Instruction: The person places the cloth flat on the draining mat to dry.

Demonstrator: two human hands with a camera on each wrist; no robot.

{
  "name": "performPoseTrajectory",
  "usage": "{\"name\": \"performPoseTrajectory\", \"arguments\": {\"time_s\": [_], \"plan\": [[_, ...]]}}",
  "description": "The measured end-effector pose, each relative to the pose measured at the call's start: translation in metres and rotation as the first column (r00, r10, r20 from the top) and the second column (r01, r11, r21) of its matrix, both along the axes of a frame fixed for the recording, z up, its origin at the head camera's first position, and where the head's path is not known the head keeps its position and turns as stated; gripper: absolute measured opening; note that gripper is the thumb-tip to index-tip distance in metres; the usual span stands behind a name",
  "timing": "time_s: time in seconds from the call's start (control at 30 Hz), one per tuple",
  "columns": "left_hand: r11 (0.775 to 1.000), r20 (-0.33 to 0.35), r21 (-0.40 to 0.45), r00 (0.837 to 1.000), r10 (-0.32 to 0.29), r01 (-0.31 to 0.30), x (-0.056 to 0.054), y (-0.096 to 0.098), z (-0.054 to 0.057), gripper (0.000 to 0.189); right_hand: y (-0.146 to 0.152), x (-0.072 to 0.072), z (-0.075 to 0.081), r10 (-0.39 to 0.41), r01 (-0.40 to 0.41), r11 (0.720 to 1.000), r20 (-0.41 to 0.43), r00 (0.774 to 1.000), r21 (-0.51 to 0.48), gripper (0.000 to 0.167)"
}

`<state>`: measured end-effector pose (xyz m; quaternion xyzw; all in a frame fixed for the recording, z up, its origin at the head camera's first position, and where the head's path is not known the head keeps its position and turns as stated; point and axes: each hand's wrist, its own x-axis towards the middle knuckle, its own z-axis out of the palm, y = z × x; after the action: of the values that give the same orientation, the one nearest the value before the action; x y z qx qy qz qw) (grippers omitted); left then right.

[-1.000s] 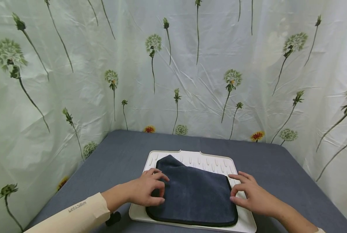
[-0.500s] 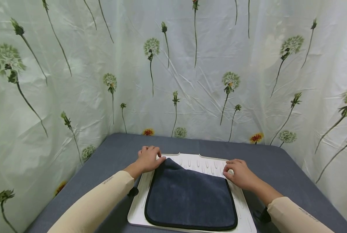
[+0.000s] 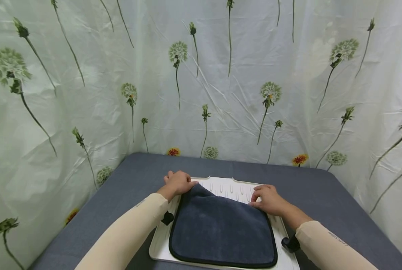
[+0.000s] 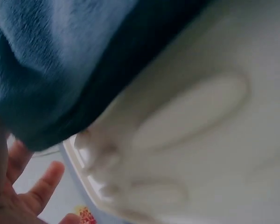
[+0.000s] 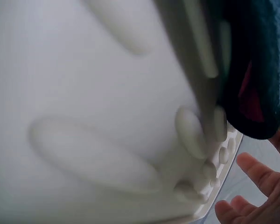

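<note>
Both hands had shifted from the cloth's sides to its far edge within the last second; the left hand (image 3: 178, 182) had reached the far left corner, and the right hand (image 3: 267, 199) had moved inward from the tray's right side to the far right corner; the change appeared to bring the far edge of the dark blue, black-bordered fabric cloth (image 3: 224, 232) under two-handed control. The cloth lay over the white, ribbed, rectangular tray (image 3: 162, 245), itself on the grey-blue covered table (image 3: 147, 180). Each hand appeared to pinch its corner between thumb and forefinger, the remaining fingers spread loosely apart; the wrist views showed both corners raised off the tray, with a red patch (image 5: 251, 98) beneath the right one.
</note>
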<state>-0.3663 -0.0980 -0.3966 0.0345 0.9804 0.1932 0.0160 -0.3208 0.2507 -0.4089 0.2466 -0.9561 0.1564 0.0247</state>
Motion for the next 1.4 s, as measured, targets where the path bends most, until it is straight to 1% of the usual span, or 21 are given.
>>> {"name": "performPoseTrajectory", "arguments": {"time_s": [0.13, 0.17, 0.27, 0.37, 0.5, 0.63, 0.7, 0.83, 0.97, 1.1, 1.17, 1.27, 1.4], "plan": [[0.999, 0.070, 0.023, 0.997, -0.038, 0.037, -0.003, -0.007, 0.002, 0.031, 0.001, 0.004, 0.006, 0.031, -0.031, 1.000, 0.025, 0.999, 0.002, 0.013], [0.998, 0.083, 0.021, 0.995, -0.054, 0.052, -0.002, -0.008, 0.004, 0.031, 0.002, 0.006, 0.007, 0.039, -0.038, 0.999, 0.040, 0.998, -0.002, 0.013], [0.993, 0.122, 0.005, 0.986, -0.114, 0.114, 0.006, -0.010, 0.011, 0.029, 0.002, 0.010, 0.009, 0.053, -0.054, 0.999, 0.080, 0.995, 0.006, 0.010], [0.982, 0.151, 0.010, 0.971, -0.188, 0.188, 0.013, -0.012, 0.018, 0.025, 0.002, 0.015, 0.011, 0.077, -0.078, 0.997, 0.119, 0.990, 0.004, 0.009], [0.964, 0.190, 0.027, 0.945, -0.265, 0.265, 0.017, -0.011, 0.022, 0.018, 0.002, 0.020, 0.014, 0.111, -0.113, 0.994, 0.152, 0.982, 0.003, 0.011], [0.953, 0.207, 0.014, 0.932, -0.298, 0.302, 0.020, -0.008, 0.027, 0.015, 0.002, 0.024, 0.017, 0.128, -0.130, 0.992, 0.157, 0.979, 0.002, 0.011], [0.951, 0.209, 0.006, 0.930, -0.303, 0.308, 0.021, -0.006, 0.028, 0.013, 0.002, 0.026, 0.017, 0.123, -0.124, 0.992, 0.157, 0.980, -0.005, 0.011], [0.951, 0.203, 0.005, 0.931, -0.304, 0.309, 0.022, -0.006, 0.027, 0.012, 0.001, 0.029, 0.015, 0.105, -0.103, 0.994, 0.162, 0.981, -0.022, 0.014], [0.955, 0.175, 0.025, 0.939, -0.295, 0.295, 0.021, -0.009, 0.025, 0.012, 0.003, 0.029, 0.015, 0.086, -0.082, 0.996, 0.158, 0.984, -0.034, 0.014], [0.961, 0.111, 0.043, 0.954, -0.277, 0.274, 0.020, -0.016, 0.023, 0.009, 0.006, 0.029, 0.014, 0.044, -0.038, 0.998, 0.131, 0.990, -0.049, 0.015], [0.963, 0.070, 0.051, 0.961, -0.269, 0.265, 0.020, -0.019, 0.023, 0.008, 0.008, 0.028, 0.013, 0.015, -0.009, 0.998, 0.097, 0.995, -0.062, 0.015], [0.964, 0.007, 0.073, 0.967, -0.256, 0.254, 0.020, -0.026, 0.024, 0.007, 0.011, 0.028, 0.013, -0.020, 0.021, 0.996, 0.011, 1.000, -0.089, 0.015], [0.963, -0.081, 0.098, 0.966, -0.244, 0.251, 0.019, -0.032, 0.026, 0.008, 0.013, 0.028, 0.014, -0.054, 0.038, 0.990, -0.117, 0.992, -0.138, 0.017]]}}
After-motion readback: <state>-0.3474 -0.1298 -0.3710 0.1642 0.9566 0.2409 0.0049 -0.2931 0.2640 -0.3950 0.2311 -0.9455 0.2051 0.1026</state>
